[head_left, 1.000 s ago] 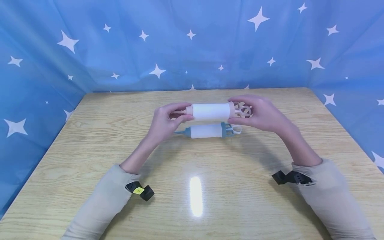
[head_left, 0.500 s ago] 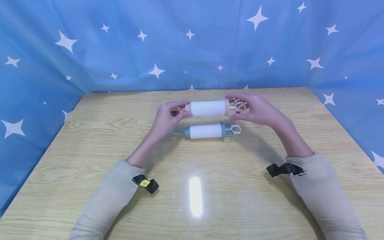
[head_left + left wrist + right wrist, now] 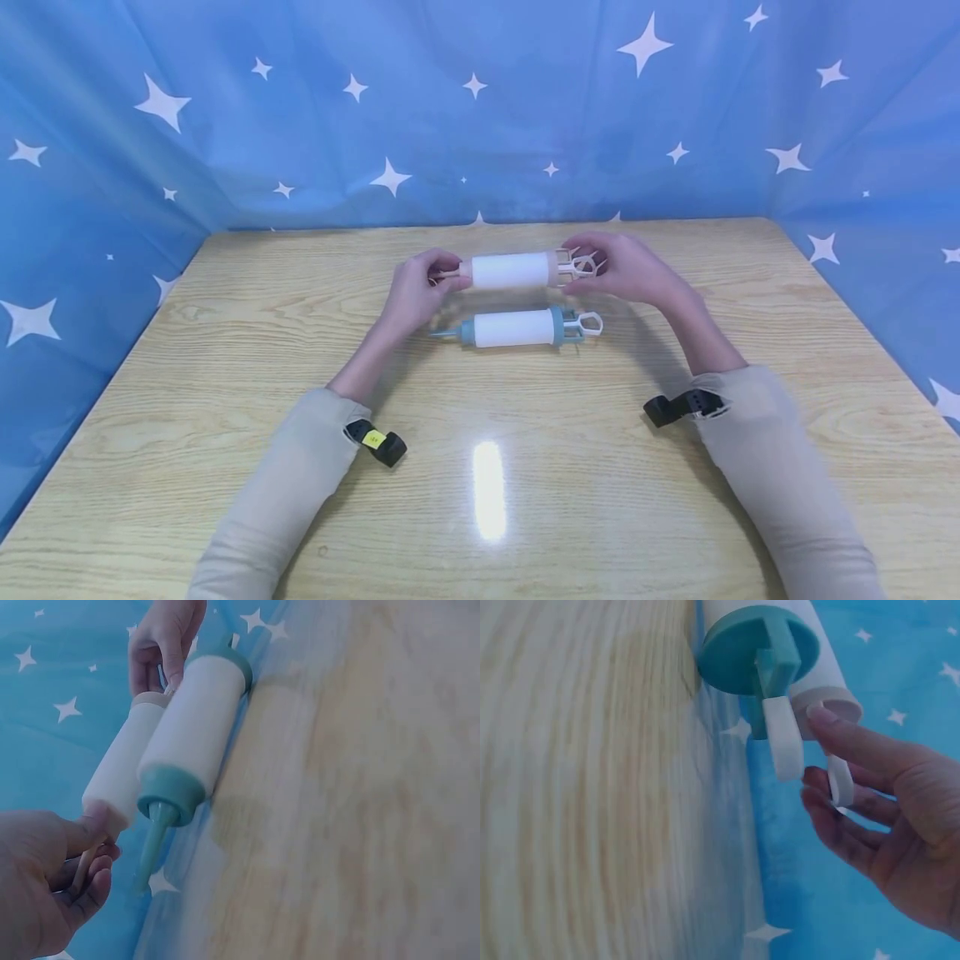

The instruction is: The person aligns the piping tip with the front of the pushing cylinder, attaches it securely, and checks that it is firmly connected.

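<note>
In the head view, a pink-and-white syringe [image 3: 510, 271] with a thin nozzle at left and a ring-handled plunger at right lies level between both hands. My left hand [image 3: 415, 292] pinches its nozzle end, the thumb lying on the pink tip collar in the left wrist view. At the plunger end, my right hand [image 3: 633, 271] holds the rear collar, its thumb [image 3: 855, 742] against the rim and its other fingers curled beyond the ring. Just nearer to me, a teal-and-white syringe [image 3: 513, 328] lies parallel, untouched. Whether the pink one touches the table, I cannot tell.
The wooden table [image 3: 225, 358] runs back to a blue curtain [image 3: 480, 117] with white stars, which also hangs at both sides. A bright light reflection [image 3: 490, 492] shows on the front part of the tabletop.
Both hands have carried the pink-and-white syringe a little left and lower toward the table. The right hand has moved further left. The teal-and-white syringe has stayed in place.
</note>
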The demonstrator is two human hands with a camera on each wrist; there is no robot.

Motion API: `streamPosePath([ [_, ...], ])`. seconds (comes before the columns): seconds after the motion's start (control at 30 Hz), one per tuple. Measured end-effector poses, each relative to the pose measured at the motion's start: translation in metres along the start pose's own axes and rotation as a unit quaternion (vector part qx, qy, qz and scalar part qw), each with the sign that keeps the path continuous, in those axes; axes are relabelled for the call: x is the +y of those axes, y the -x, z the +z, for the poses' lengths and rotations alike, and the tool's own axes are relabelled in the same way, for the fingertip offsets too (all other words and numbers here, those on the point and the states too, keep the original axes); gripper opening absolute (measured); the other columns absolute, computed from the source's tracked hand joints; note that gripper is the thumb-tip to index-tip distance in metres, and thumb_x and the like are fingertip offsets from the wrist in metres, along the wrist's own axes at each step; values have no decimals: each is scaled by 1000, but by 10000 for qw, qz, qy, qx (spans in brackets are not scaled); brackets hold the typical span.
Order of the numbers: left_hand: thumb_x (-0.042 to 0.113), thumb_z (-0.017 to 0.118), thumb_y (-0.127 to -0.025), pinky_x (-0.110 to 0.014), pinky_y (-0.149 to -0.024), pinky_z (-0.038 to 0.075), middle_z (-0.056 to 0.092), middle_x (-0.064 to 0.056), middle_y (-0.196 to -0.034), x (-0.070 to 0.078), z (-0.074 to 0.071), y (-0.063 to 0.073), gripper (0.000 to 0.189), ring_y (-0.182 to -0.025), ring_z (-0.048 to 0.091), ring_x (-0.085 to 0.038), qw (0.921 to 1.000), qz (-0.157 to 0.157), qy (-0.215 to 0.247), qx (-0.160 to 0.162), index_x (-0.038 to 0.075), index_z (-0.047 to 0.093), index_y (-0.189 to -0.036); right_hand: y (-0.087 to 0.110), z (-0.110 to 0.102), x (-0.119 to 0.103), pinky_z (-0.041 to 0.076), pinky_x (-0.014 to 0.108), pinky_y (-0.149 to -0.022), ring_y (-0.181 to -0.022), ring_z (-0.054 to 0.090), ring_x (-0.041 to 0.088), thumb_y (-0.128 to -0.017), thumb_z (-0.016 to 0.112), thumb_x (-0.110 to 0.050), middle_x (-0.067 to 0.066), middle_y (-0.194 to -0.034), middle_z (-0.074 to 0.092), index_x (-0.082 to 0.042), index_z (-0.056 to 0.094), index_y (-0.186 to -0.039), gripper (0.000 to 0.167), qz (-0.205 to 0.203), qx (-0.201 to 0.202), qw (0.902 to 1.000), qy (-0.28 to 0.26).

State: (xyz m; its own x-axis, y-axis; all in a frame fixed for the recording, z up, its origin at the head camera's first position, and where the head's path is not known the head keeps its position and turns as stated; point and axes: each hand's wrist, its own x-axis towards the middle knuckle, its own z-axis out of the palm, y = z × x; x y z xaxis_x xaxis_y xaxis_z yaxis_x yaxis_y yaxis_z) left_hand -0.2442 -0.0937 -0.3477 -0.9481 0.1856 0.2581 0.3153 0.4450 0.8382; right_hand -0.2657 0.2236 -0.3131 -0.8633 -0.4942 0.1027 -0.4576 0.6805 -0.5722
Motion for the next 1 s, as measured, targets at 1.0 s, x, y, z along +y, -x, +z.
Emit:
streamPosePath([
  [1.0, 11, 74, -94, -37, -92, 56, 70, -17, -113, -17, 4, -12, 26, -104, 67, -28, 9952, -803, -412, -384, -1, 70, -116, -7, 15, 14, 56, 46, -87, -97, 68, 30, -92, 76, -13, 15, -105, 71, 4, 64, -126, 40, 198, -476, 9987, 3],
])
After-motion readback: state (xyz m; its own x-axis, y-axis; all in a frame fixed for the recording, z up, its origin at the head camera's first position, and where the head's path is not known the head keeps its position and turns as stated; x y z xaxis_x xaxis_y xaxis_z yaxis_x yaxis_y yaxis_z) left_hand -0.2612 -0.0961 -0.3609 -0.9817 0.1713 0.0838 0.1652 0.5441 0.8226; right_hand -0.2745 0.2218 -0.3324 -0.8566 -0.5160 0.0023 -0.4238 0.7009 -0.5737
